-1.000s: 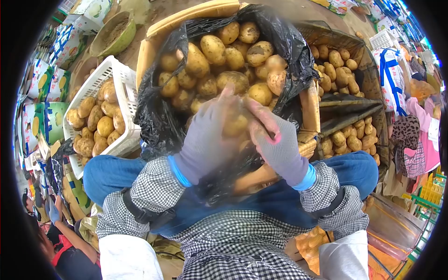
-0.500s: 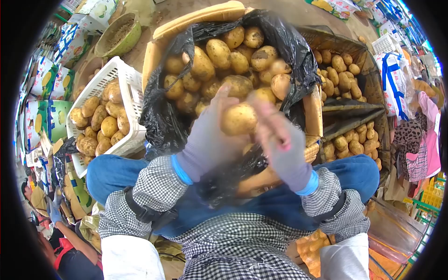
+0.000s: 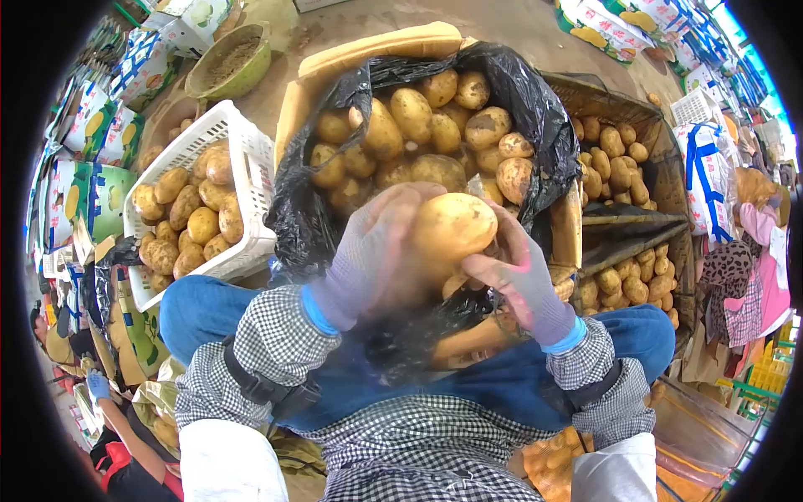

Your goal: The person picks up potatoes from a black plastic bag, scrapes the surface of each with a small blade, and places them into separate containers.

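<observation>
A large yellow potato point(image 3: 454, 226) is up in front of me, above a carton point(image 3: 418, 40) lined with a black plastic bag point(image 3: 544, 117) and filled with potatoes point(image 3: 410, 113). My right hand point(image 3: 523, 280), in a grey-purple glove with bare fingertips, grips the potato's right side between thumb and fingers. On its left is my left hand point(image 3: 372, 251), gloved alike, close against the potato. Motion smears its fingers, so their hold cannot be made out.
A white plastic crate point(image 3: 259, 167) of potatoes stands at my left. Dark bins point(image 3: 636, 219) of potatoes are on my right. Farther off are a green basin point(image 3: 230, 63), printed cartons point(image 3: 602, 29) and other people, one with a blue-gloved hand point(image 3: 98, 385) at lower left.
Both hands have shifted slightly, and the potato has risen and turned so its long side shows. My right hand, blurred before, now clearly grips it. The view has swung a little.
</observation>
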`<state>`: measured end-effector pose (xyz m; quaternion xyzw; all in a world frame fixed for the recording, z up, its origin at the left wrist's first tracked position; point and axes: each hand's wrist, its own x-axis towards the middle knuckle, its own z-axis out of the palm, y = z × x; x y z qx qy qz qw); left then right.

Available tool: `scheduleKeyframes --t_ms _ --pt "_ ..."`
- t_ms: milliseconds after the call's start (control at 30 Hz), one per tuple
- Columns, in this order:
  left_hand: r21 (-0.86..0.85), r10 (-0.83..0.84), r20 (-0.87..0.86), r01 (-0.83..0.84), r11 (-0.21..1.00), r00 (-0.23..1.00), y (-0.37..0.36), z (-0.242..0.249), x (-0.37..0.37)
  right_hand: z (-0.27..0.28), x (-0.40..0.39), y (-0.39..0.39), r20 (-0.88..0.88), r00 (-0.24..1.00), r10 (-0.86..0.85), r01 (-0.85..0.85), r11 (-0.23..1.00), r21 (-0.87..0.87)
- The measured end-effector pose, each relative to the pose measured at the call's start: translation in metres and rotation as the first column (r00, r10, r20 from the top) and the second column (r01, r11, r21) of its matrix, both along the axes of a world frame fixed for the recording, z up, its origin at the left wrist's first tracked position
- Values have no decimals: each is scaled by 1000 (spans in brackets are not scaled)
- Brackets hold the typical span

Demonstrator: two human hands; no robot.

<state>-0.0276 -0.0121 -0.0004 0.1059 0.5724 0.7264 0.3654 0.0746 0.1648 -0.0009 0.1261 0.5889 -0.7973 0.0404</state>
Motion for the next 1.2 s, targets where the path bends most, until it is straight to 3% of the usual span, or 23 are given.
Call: scheduleKeyframes --t_ms 100,200,300,400,500,533,600,667,733,800,833,933,967,1000,1067,1100,1133,1167,1200 --pt "-41 -46 -152 40 998 987 -1 5 1 9 -2 4 81 997 15 1 982 -189" --pt "-10 -52 -89 52 999 995 -3 14 4 16 -4 7 114 993 15 17 961 -277" --pt "125 -32 -21 34 992 999 -1 8 9 20 -4 7 91 996 -12 36 961 -273" --pt "177 62 -240 -19 984 969 7 12 17 18 -4 4 56 998 -12 27 963 -269" --pt "220 21 -175 18 975 984 -2 4 5 14 -4 3 78 997 31 -11 969 -248" --pt "222 38 -43 -28 975 998 -4 4 3 13 -4 4 90 995 49 -27 972 -234" --pt "216 66 211 -112 970 975 -5 6 -3 9 -5 9 68 996 52 -22 925 -379" --pt "231 48 199 -94 968 979 -9 7 -4 2 -1 16 47 997 55 -23 859 -511" --pt "198 84 6 -84 977 996 -6 10 -2 -5 -3 23 14 998 63 -41 778 -626" --pt "113 148 -350 -115 987 925 6 17 13 -5 -4 19 25 999 35 -14 817 -577" --pt "225 135 -241 -80 971 961 9 13 19 -4 -4 16 16 999 42 -26 829 -558" --pt "123 72 -320 -34 992 945 3 12 12 -3 -1 12 31 998 62 -36 841 -540" --pt "-129 -17 -279 -20 991 960 -2 16 4 -2 0 13 15 997 69 -51 848 -527" --pt "-29 23 -254 -32 999 967 -2 11 2 0 -1 14 -5 997 73 -65 856 -512" --pt "171 98 -190 -66 983 977 1 -4 2 10 -5 10 -87 996 -26 0 957 -289" --pt "218 64 48 -73 973 997 1 -3 1 9 -5 11 -168 984 -54 31 990 -136" --pt "134 -35 -148 55 989 988 0 -6 -3 6 -5 11 -247 966 -70 76 997 14" --pt "25 -148 -325 165 986 934 -2 -11 -8 3 -4 12 -297 950 -92 107 994 34" --pt "-14 -200 -336 208 978 920 -1 -9 -6 -2 -2 16 -355 934 -43 123 971 205"
